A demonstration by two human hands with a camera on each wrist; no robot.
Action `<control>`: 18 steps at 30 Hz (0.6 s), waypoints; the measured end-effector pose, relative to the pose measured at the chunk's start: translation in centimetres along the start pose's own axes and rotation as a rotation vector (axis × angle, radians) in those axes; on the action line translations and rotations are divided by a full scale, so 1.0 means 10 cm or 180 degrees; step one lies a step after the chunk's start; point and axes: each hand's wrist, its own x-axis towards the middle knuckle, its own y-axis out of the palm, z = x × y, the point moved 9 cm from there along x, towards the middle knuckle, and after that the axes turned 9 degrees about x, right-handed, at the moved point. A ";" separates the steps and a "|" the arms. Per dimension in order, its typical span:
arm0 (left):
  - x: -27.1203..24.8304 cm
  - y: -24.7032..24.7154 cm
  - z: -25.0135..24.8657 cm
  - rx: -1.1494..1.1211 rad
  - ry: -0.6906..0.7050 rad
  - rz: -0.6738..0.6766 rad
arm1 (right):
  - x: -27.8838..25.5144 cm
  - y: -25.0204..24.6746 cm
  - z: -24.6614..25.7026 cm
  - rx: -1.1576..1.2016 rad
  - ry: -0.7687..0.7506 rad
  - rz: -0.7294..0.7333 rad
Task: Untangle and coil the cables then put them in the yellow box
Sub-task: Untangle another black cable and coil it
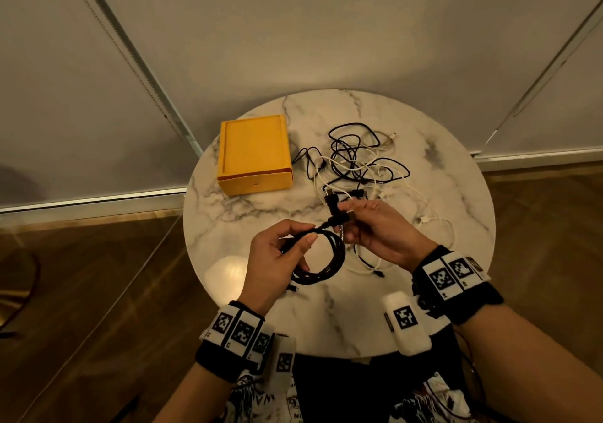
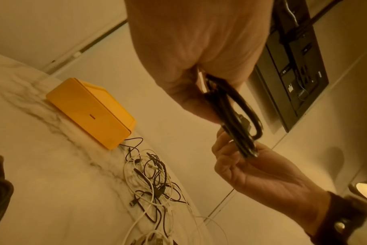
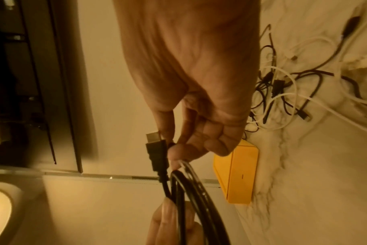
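A black cable (image 1: pixel 321 256) is wound into a coil above the near part of the marble table (image 1: pixel 261 223). My left hand (image 1: pixel 280 253) pinches the coil (image 2: pixel 237 119) on its left side. My right hand (image 1: pixel 375 223) grips the coil's far side, where a black plug (image 3: pixel 156 152) sticks out past its fingers. The yellow box (image 1: pixel 254 155) sits closed at the table's far left. A tangle of black and white cables (image 1: pixel 362 165) lies to the right of the box (image 2: pixel 90 112).
White cable ends (image 1: pixel 424 220) trail toward the table's right edge behind my right wrist. A white marker block (image 1: pixel 406 323) hangs at the near edge. Wooden floor surrounds the round table; pale wall panels stand behind it.
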 end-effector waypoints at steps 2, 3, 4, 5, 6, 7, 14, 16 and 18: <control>0.02 -0.08 0.00 -0.0054 0.0015 -0.0311 | 0.00 -0.05 0.06 -0.0024 -0.0081 -0.0048; 0.04 -0.13 0.00 -0.0114 0.0026 -0.0481 | 0.00 -0.07 0.09 0.0063 -0.0161 -0.0073; 0.05 -0.19 0.00 -0.0169 0.0022 -0.0635 | -0.01 -0.10 0.11 0.0189 -0.0261 -0.0107; 0.07 -0.24 0.00 -0.0222 0.0012 -0.0765 | -0.02 -0.12 0.12 0.0318 -0.0371 -0.0140; 0.08 -0.28 0.01 -0.0276 -0.0005 -0.0873 | -0.03 -0.14 0.12 0.0451 -0.0481 -0.0178; 0.09 -0.31 0.01 -0.0332 -0.0029 -0.0976 | -0.05 -0.16 0.11 0.0580 -0.0566 -0.0223; 0.08 -0.44 0.08 -0.0448 -0.0125 -0.1535 | -0.29 -0.12 0.02 0.0424 -0.0919 -0.0043; 0.08 -0.45 0.06 -0.0079 0.0033 -0.1545 | -0.40 0.03 0.06 -0.0408 -0.1007 0.0158; 0.06 -0.35 -0.02 0.0362 0.0270 -0.1387 | -0.48 0.20 0.11 -0.1159 -0.1041 0.0263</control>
